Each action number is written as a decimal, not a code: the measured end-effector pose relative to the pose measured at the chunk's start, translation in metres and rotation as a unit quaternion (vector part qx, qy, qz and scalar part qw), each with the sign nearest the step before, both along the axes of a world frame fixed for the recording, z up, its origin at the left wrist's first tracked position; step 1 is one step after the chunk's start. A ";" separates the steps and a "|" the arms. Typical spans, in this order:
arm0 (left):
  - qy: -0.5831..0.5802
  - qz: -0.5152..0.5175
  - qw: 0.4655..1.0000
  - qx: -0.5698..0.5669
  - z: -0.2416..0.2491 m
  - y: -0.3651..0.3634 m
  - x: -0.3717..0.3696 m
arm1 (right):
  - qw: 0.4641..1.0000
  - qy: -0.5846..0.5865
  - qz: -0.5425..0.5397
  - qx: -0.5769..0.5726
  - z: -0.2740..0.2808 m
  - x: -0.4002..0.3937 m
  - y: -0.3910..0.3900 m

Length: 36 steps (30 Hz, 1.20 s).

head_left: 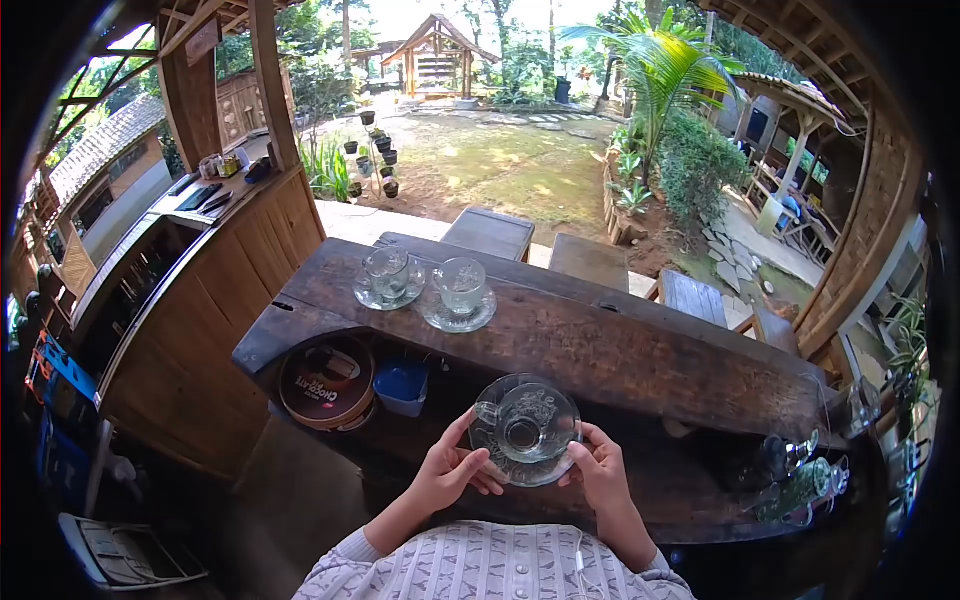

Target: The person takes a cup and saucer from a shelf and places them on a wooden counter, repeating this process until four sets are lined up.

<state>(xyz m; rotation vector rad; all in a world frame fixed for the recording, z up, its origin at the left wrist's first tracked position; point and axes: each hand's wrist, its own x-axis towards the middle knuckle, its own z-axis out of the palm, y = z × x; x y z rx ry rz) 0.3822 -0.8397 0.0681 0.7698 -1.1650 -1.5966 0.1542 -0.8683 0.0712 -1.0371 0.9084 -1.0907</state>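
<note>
Both my hands hold one clear glass saucer (545,463) with a clear glass cup (527,421) standing on it, just above the lower dark shelf. My left hand (452,467) grips the saucer's left rim. My right hand (601,470) grips its right rim. Two more glass cups on saucers stand side by side on the dark wooden counter (600,345) farther away, one at the left (388,276) and one to its right (460,291).
A round brown tin (327,383) and a blue tub (402,384) sit under the counter at the left. More glassware (805,475) stands at the right end of the lower shelf. Wooden stools (488,233) stand beyond the counter; a wooden cabinet (200,300) is at the left.
</note>
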 end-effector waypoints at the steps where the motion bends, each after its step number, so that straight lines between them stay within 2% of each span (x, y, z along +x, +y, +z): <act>1: -0.003 0.004 1.000 0.001 0.000 -0.005 -0.003 | 1.000 0.002 -0.004 0.001 0.000 -0.003 -0.007; 7: -0.005 0.012 1.000 0.009 0.001 -0.038 -0.011 | 1.000 0.007 -0.020 -0.004 0.003 -0.007 -0.036; 17: -0.030 0.103 0.994 0.023 -0.026 -0.118 -0.011 | 0.995 0.076 -0.049 -0.041 -0.011 0.011 -0.103; 21: -0.033 0.107 0.994 0.020 -0.027 -0.151 -0.011 | 0.994 0.095 -0.044 -0.025 -0.016 0.011 -0.140; 25: -0.039 0.066 0.997 0.024 -0.028 -0.177 -0.009 | 0.992 0.122 -0.036 -0.017 -0.019 0.008 -0.171; 36: -0.067 0.069 0.995 0.011 -0.033 -0.192 -0.017 | 0.987 0.154 -0.045 0.029 -0.021 0.005 -0.187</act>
